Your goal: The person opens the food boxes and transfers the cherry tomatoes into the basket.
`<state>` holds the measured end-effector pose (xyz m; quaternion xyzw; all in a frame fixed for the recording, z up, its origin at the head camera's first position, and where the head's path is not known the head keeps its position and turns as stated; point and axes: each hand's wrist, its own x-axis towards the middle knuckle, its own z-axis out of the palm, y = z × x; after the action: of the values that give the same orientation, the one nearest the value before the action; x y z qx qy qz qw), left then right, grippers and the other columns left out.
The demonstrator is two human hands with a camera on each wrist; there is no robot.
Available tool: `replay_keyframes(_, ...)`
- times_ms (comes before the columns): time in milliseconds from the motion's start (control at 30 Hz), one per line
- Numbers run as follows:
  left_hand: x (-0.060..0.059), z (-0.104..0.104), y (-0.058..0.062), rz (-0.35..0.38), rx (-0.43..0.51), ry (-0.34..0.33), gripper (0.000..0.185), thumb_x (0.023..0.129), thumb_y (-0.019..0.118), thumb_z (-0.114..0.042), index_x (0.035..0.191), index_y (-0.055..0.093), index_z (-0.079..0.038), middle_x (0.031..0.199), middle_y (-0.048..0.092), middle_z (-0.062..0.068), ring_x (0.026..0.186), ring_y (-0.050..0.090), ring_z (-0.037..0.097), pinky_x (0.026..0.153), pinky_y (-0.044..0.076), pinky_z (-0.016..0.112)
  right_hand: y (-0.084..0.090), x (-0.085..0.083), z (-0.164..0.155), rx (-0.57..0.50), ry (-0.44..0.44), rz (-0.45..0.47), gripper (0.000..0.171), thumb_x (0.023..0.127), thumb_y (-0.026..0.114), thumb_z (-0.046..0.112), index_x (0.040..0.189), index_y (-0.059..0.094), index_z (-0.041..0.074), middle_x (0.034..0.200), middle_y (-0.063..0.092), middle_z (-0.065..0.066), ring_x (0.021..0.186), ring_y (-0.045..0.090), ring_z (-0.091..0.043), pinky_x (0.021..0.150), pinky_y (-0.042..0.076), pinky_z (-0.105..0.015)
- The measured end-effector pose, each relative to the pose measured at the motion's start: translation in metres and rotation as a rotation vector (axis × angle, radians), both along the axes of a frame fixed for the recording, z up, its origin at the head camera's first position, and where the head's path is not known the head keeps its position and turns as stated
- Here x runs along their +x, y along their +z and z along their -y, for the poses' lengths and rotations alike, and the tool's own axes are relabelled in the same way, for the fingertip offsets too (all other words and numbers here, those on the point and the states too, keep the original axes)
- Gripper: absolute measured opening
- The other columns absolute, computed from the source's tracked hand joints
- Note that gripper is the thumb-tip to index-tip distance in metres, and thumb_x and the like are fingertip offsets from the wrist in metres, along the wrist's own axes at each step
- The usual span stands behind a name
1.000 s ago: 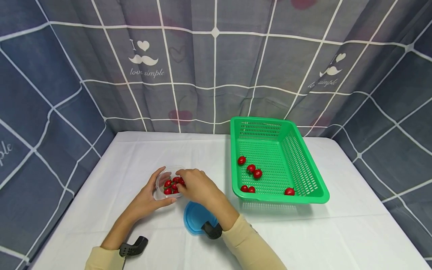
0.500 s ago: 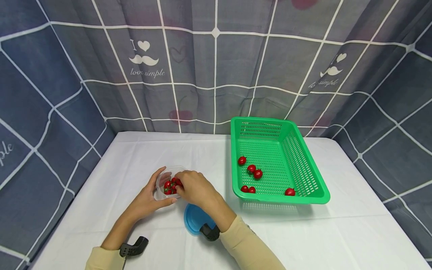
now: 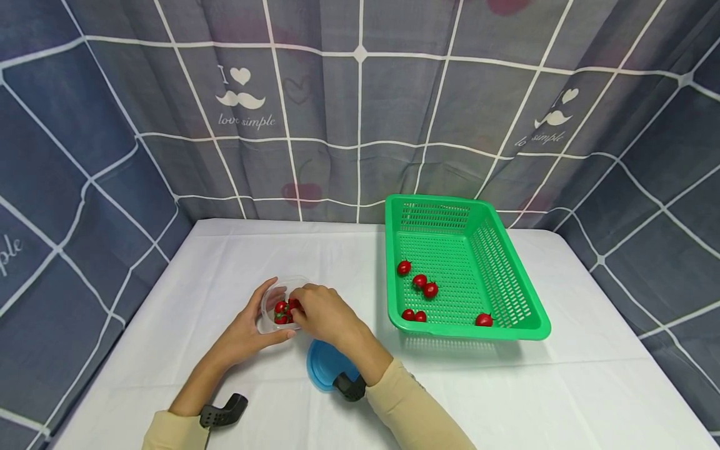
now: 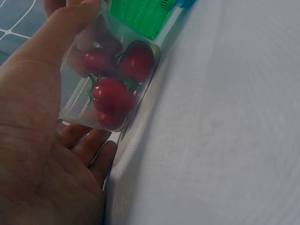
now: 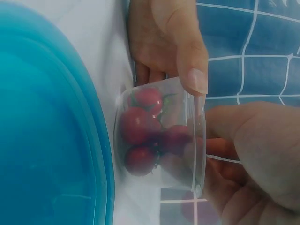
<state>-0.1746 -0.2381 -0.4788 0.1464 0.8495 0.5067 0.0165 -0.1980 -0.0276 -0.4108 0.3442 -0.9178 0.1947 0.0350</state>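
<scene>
The white-covered surface carries a green basket on the right, with six cherry tomatoes loose on its near floor. A blue lid lies near the person, just beside the small clear tub, which stands left of centre with a few more tomatoes inside. The left hand cups the tub from its left side, thumb over the far rim, steadying it. The right hand reaches into the tub with its fingers curled among the fruit; whether they have closed on one I cannot tell. The step in hand looks like picking one tomato out. Next would need a gentle pinch, a lift clear of the rim, and a carry rightward to the basket.
</scene>
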Motion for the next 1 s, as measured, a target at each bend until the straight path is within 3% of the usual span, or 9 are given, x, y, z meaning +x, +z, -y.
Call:
replay_keyframes(367, 0.0003, -0.0003, 0.0007, 0.005, -0.034, 0.015, 0.107, 0.084, 0.087, -0.033, 0.164, 0.017, -0.021, 0.162, 0.041, 0.012, 0.151, 0.032, 0.042, 0.116, 0.024, 0.075, -0.0029, -0.0042, 0.0011, -0.091, 0.009, 0.076, 0.022, 0.096, 0.074, 0.017, 0.116, 0.076, 0.009, 0.098, 0.075, 0.000, 0.077, 0.061, -0.004, 0.066, 0.049, -0.013)
replay_keyframes(767, 0.0004, 0.0000, -0.0017, 0.008, -0.015, 0.012, 0.107, 0.085, 0.087, -0.031, 0.165, 0.017, -0.022, 0.162, 0.041, 0.012, 0.152, 0.032, 0.042, 0.117, 0.023, 0.074, -0.0064, -0.0038, 0.0036, -0.118, -0.008, 0.047, 0.021, 0.095, 0.076, 0.018, 0.114, 0.077, 0.010, 0.102, 0.075, -0.001, 0.080, 0.064, -0.005, 0.069, 0.052, -0.013)
replay_keyframes(1000, 0.0026, 0.0002, 0.0021, 0.043, -0.059, 0.045, 0.108, 0.084, 0.086, -0.036, 0.165, 0.015, -0.031, 0.164, 0.037, 0.012, 0.151, 0.030, 0.049, 0.113, 0.028, 0.076, -0.0031, -0.0023, 0.0020, -0.155, -0.001, 0.010, 0.022, 0.094, 0.074, 0.017, 0.115, 0.076, 0.009, 0.094, 0.072, 0.002, 0.071, 0.057, -0.002, 0.061, 0.046, -0.010)
